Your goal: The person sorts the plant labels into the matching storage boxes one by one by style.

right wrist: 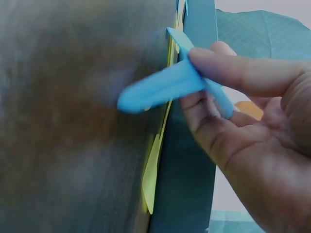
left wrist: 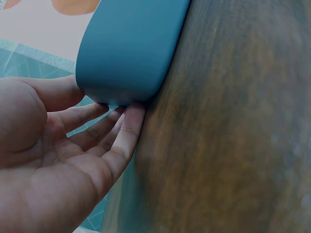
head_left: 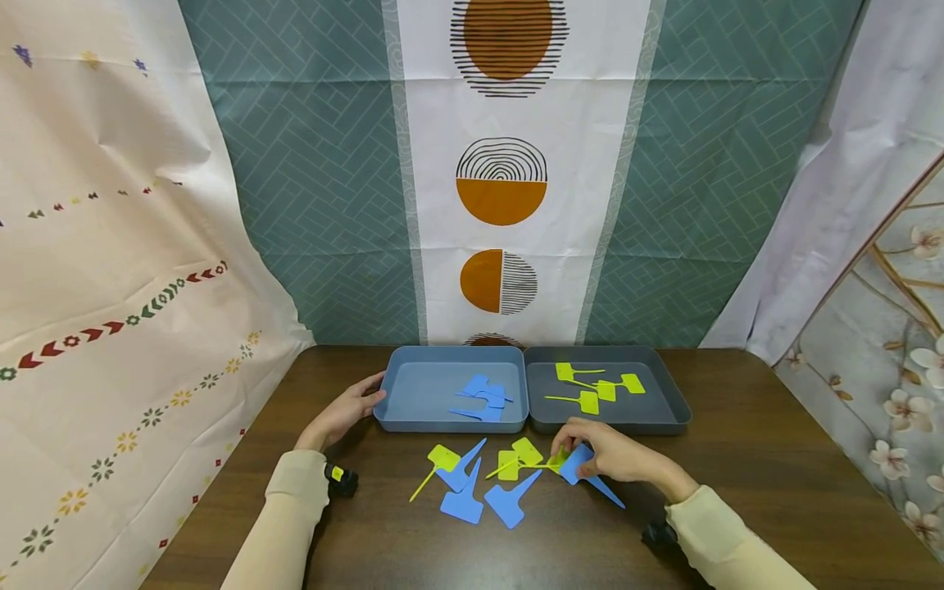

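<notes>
Inside the blue tray (head_left: 416,395), blue tags (head_left: 490,415)

Wrist views dim; partly blurred

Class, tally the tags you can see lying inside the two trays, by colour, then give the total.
Yellow tags in the grey tray: 4
Blue tags in the blue tray, overlapping: 3
Total: 7

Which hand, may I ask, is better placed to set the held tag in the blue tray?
Likely the right hand: it pinches the blue tag, while the empty left hand touches the blue tray.
</notes>
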The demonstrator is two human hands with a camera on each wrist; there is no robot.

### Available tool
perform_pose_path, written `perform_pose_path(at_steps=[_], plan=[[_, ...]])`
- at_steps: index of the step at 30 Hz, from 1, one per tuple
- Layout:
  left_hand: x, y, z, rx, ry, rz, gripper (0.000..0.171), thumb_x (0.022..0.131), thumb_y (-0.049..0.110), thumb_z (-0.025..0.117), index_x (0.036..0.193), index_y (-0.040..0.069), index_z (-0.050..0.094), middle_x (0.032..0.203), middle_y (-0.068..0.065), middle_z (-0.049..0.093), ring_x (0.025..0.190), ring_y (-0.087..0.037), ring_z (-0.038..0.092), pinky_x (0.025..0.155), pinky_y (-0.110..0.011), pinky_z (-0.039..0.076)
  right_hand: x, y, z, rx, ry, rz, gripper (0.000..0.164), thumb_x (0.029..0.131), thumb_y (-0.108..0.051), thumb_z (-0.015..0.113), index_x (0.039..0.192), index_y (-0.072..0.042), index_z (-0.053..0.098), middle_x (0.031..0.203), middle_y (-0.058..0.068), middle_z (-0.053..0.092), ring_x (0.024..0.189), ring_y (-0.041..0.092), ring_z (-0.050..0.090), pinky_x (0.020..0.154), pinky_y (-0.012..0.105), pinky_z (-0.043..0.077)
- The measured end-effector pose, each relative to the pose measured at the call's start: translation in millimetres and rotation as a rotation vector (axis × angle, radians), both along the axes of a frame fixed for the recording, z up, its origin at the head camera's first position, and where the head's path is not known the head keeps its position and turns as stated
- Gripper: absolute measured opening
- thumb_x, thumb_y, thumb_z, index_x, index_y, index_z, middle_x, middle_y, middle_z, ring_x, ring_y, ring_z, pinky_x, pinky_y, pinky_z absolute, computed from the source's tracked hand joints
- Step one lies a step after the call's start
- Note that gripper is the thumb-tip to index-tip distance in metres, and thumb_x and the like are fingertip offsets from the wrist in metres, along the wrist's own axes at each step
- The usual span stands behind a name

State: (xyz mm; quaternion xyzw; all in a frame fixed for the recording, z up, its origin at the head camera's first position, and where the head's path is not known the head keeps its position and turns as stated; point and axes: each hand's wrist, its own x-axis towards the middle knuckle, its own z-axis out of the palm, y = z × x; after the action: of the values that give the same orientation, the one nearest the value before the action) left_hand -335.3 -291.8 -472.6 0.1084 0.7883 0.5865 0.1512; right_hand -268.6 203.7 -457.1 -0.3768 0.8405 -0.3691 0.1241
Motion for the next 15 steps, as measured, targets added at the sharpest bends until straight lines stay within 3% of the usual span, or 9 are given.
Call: perform_pose_path(at_steps=[6,15], plan=[[0.4,1.0,0.9,-0.001,0.003,-0.003,0.06,0.114,0.012,0.038,0.165,-0.003,0.01,0.168,-0.03,0.014,0.152,-0.047,0.026,0.122,-0.062,0.024,-2.4,-0.4,4.9,-0.065,-0.1,-0.024,0.036,0.086,0.01,0.076,0.118,-0.003,0.068,0.104,0.008,0.07,0.09,0.02,0.06,0.078,0.027,0.051],[0.7,0.2,0.5,0.014,0.012,-0.016,0.059,0.114,0.011,0.037,0.165,-0.004,0.01,0.168,-0.03,0.014,0.151,-0.047,0.027,0.122,-0.061,0.025,-4.1,0.2,7.4,-0.075,-0.144,-0.109,0.031,0.085,0.005,0.078,0.115,-0.001,0.07,0.095,0.004,0.074,0.074,0.012,0.058,0.067,0.025,0.048]])
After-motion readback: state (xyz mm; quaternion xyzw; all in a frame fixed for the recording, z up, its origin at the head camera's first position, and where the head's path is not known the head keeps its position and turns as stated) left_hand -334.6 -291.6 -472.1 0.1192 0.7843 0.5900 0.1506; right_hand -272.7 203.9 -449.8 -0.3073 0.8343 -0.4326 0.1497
